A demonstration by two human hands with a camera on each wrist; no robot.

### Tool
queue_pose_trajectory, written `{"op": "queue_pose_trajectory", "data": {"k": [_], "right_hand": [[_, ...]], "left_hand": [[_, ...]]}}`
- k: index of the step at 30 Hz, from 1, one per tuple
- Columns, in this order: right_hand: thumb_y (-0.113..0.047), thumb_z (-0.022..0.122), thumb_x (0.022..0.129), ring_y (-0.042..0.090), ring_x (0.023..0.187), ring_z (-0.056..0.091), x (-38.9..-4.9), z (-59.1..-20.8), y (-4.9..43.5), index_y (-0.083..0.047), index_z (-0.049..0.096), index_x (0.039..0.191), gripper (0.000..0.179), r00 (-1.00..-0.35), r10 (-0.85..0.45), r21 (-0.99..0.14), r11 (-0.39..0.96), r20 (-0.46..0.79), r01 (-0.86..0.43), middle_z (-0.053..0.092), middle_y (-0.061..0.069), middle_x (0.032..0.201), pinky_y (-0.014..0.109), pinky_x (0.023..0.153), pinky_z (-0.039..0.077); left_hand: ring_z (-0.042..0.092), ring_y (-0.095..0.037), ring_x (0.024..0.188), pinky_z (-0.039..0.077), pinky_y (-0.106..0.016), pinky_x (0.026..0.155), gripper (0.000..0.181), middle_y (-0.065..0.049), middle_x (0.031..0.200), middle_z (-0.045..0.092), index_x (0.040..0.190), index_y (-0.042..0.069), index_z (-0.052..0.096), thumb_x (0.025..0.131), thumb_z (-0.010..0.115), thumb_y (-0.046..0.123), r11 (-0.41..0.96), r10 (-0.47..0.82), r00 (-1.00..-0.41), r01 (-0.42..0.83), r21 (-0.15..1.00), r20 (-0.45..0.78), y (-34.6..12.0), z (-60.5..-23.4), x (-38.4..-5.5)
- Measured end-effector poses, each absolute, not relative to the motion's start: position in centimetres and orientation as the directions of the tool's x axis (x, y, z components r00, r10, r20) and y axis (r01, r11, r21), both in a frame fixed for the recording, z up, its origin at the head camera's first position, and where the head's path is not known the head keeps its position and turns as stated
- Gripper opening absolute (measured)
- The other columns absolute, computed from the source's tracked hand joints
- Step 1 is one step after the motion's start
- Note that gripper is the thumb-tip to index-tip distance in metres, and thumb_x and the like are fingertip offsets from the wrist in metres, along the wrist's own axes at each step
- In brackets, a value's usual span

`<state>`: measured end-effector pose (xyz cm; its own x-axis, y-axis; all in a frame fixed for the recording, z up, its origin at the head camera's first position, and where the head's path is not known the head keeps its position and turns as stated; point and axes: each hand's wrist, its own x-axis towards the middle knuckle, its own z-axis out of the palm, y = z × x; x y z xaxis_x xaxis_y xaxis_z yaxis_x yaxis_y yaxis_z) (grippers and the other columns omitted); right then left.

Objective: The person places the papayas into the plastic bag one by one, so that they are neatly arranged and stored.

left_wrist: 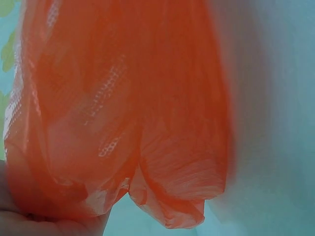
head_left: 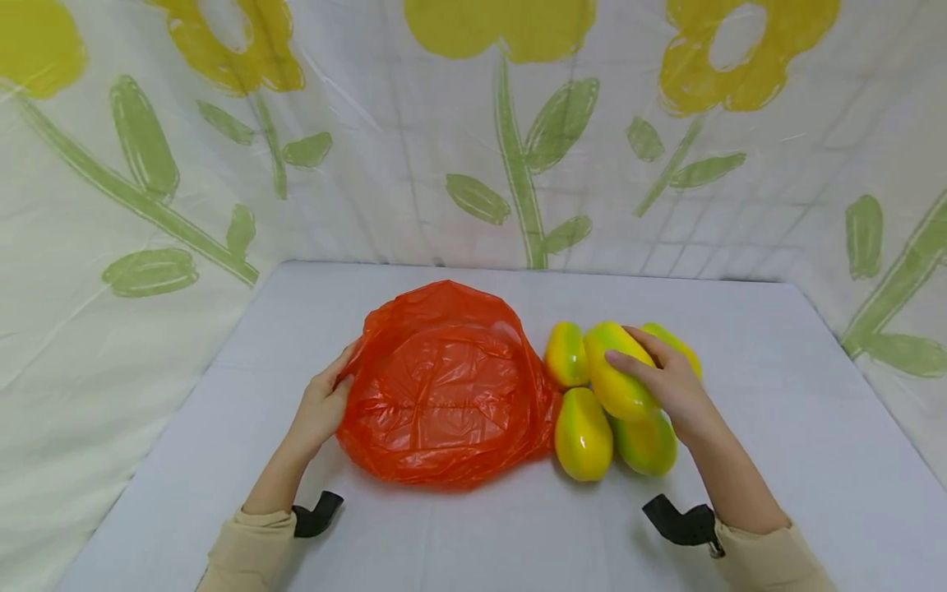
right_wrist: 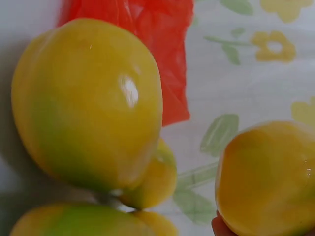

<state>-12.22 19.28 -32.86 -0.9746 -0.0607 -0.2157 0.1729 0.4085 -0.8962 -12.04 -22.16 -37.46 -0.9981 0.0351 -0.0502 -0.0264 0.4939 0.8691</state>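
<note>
A red plastic bag point(head_left: 444, 395) stands with its wide mouth turned up toward the head camera, and its floor shows inside. At its left side my left hand point(head_left: 323, 409) grips the rim, several fingers hidden behind the film; the left wrist view has the bag's outer wall point(left_wrist: 118, 108) with part of the hand point(left_wrist: 54, 225) below it. My right hand point(head_left: 669, 386) holds a shiny yellow-green mango point(head_left: 617, 374), raised above the others. In the right wrist view this mango point(right_wrist: 268, 179) is at lower right, with a fingertip against it.
Several more mangoes lie close together right of the bag: one behind point(head_left: 565, 355), one in front point(head_left: 584, 436), one under the held mango point(head_left: 647, 446) and one partly behind the hand point(head_left: 684, 349). The white table point(head_left: 473, 543) meets a flower-printed curtain point(head_left: 385, 164) at the back.
</note>
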Motion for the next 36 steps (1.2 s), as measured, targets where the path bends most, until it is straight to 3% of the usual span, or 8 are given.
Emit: {"op": "queue_pose_trajectory", "data": {"k": [12,25,32,36], "right_hand": [[-0.05,0.057,0.093,0.038,0.136,0.029,-13.7,-32.2,16.2,-0.016,0.024,0.156,0.079,-0.96,-0.098,-0.878,0.436,-0.262,0.195,0.027,0.016,0.156,0.062,0.11,0.024],[-0.044,0.061,0.093,0.031,0.117,0.046,-14.8,-30.7,13.3,-0.018,0.029,0.154,0.074,-0.965,-0.113,-0.934,0.299,-0.237,0.194,0.04,0.012,0.146,0.042,0.098,0.043],[-0.041,0.061,0.093,0.031,0.122,0.043,-15.1,-30.3,11.7,-0.016,0.032,0.153,0.072,-0.97,-0.112,-0.943,0.282,-0.217,0.178,0.038,0.012,0.149,0.045,0.102,0.04],[-0.04,0.061,0.093,0.03,0.113,0.048,-15.3,-30.1,10.5,-0.017,0.033,0.152,0.069,-0.966,-0.126,-0.95,0.246,-0.227,0.192,0.044,0.012,0.141,0.04,0.093,0.046]], "left_hand": [[0.019,-0.041,0.144,0.023,-0.056,0.112,0.054,-0.023,0.156,0.024,0.153,0.005,0.025,0.1,0.032,-0.002,0.505,0.032,-0.997,-0.038,0.862,-0.063,-22.2,-38.0,-12.2],[0.022,-0.043,0.142,0.023,-0.058,0.111,0.054,-0.026,0.153,0.028,0.153,0.004,0.026,0.1,0.032,-0.002,0.541,0.041,-0.998,-0.023,0.841,-0.054,-21.9,-37.8,-12.0],[0.023,-0.044,0.141,0.022,-0.058,0.111,0.054,-0.027,0.152,0.029,0.152,0.003,0.028,0.099,0.033,-0.002,0.559,0.043,-0.998,-0.02,0.829,-0.053,-21.8,-37.6,-11.9],[0.024,-0.044,0.141,0.023,-0.058,0.111,0.054,-0.027,0.152,0.029,0.152,0.002,0.027,0.099,0.033,-0.002,0.566,0.039,-0.998,-0.023,0.824,-0.055,-21.8,-37.4,-11.8]]}}
